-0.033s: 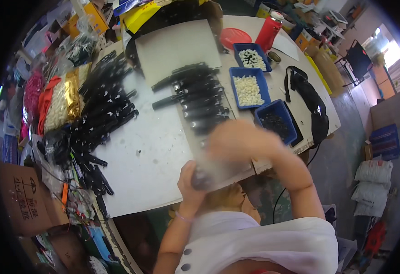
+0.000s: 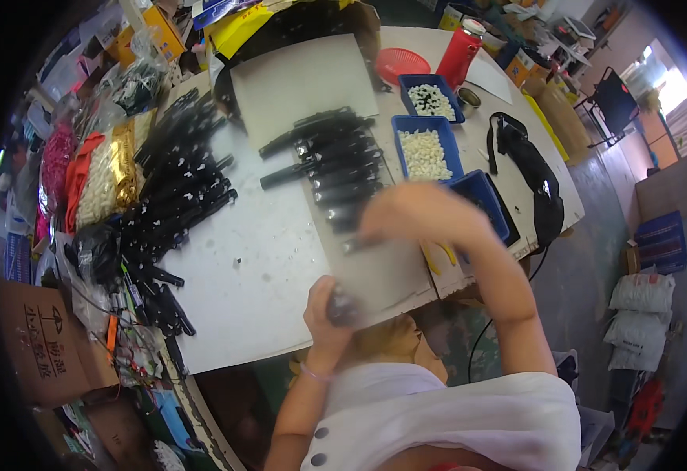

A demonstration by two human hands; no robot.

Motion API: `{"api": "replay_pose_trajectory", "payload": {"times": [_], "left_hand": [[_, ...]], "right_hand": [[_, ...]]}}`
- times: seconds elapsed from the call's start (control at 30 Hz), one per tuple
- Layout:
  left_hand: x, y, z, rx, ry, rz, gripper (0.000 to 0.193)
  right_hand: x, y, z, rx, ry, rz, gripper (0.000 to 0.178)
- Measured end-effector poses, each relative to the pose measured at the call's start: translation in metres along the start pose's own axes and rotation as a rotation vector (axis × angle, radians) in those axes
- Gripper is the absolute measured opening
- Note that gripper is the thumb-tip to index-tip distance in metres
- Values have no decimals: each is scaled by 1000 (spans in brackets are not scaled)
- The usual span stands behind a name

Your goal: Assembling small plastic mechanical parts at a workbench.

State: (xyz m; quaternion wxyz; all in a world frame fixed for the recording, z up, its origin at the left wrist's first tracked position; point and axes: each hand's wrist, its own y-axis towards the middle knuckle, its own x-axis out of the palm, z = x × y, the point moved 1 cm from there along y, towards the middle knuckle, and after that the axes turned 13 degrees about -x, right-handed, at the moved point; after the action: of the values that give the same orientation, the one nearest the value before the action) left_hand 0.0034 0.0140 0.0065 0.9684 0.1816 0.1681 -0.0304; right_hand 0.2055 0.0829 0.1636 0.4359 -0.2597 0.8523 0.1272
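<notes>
My left hand (image 2: 321, 315) is closed around a dark, rounded, shiny thing (image 2: 343, 308) by the table's near edge; its kind is too blurred to make out. Farther up and to the right, my right hand (image 2: 406, 216) hovers at the near end of a row of black tubes (image 2: 343, 174). Motion smears its fingers, so whether they hold anything is unclear. The tubes lie side by side on a pale board. Beneath and right of my right wrist is a blue tray (image 2: 494, 196), partly covered by the arm.
A heap of black tubes (image 2: 182, 177) lies at left. Blue trays of white pieces (image 2: 424, 155) and of white and black pieces (image 2: 430, 100) stand at right, near a red bottle (image 2: 461, 53), a red basket (image 2: 403, 64) and a black pouch (image 2: 536, 177). Yellow-handled tool (image 2: 441, 257) lies below my wrist.
My right hand has moved up and away from my left hand, now covering more of the near blue tray and uncovering the yellow-handled tool. My left hand has stayed in place.
</notes>
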Motion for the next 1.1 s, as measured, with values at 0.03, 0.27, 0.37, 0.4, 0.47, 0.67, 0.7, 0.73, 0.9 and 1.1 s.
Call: {"api": "replay_pose_trajectory", "payload": {"times": [0.03, 0.27, 0.37, 0.4, 0.47, 0.67, 0.7, 0.73, 0.9, 1.1], "left_hand": [[-1, -1, -1, -3, -29, 16, 68], [17, 14, 43, 28, -122, -41, 63], [37, 13, 46, -110, -159, -117, 62], [47, 10, 41, -189, -180, -147, 63], [60, 4, 32, -94, -104, -84, 64], [55, -1, 24, -10, -68, -69, 69], [57, 2, 26, 13, -105, -86, 69], [57, 2, 27, 35, -138, -104, 69], [59, -8, 19, -119, -283, -177, 66], [56, -2, 20, -56, -211, -167, 70]], "right_hand": [[-13, -3, 32, 115, 33, 214, 20], [-6, -30, 181, 429, -292, 118, 24], [-12, -28, 163, 447, -330, 224, 24], [-15, -30, 159, 486, -295, 277, 24], [-10, -37, 162, 462, -321, 287, 24], [9, -50, 77, 219, 295, 793, 17], [15, -56, 50, 178, 225, 785, 15], [22, -62, 31, 70, 139, 741, 12], [68, -85, -28, 161, 329, 664, 11], [86, -90, -37, 108, 240, 795, 15]]}}
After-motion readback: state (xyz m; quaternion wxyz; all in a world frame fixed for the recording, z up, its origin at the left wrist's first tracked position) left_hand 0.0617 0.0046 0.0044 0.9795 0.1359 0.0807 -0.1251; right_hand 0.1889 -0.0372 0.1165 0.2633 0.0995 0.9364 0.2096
